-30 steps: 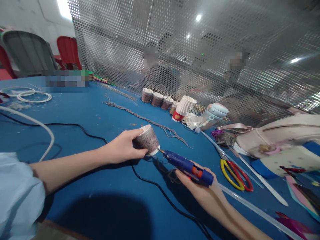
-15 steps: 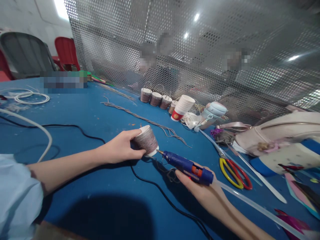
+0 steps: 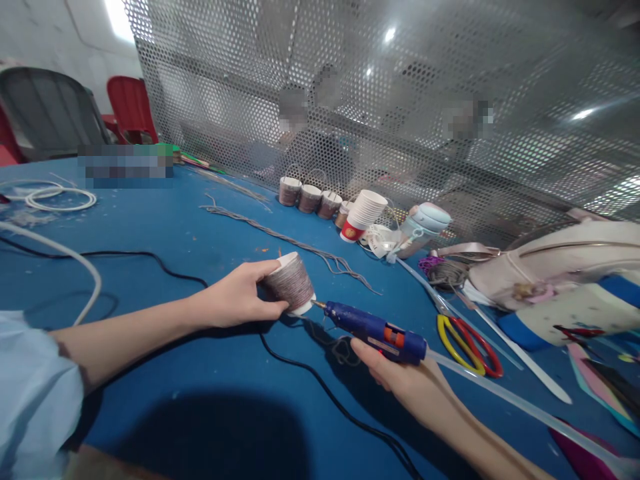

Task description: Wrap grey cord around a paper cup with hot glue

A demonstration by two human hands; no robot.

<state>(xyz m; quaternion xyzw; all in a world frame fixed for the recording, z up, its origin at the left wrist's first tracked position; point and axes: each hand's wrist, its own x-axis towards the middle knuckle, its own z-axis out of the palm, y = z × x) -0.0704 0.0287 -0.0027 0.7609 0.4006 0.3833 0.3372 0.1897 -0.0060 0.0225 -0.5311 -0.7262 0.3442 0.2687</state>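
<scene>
My left hand (image 3: 240,297) is wrapped round a paper cup covered in wound grey-brown string (image 3: 293,283), held on its side just above the blue table (image 3: 200,227). My right hand (image 3: 400,380) grips a blue glue gun (image 3: 375,330) with an orange trigger. A clear glue stick (image 3: 520,407) sticks out of the gun's back. The gun's metal tip touches the bare white end of the cup. A black cord (image 3: 320,387) runs under the cup toward me.
Lengths of grey string (image 3: 300,243) lie behind the cup. Three string-wrapped cups (image 3: 310,197), a stack of plain paper cups (image 3: 364,213) and a pale bottle (image 3: 425,223) line a perforated metal screen. Yellow and red scissors (image 3: 467,337), a pink bag (image 3: 555,267) and white cable (image 3: 60,257) lie around.
The hands, cup and glue gun keep nearly the same pose. The view has drifted slightly, and the gun's tip stays at the cup's white end.
</scene>
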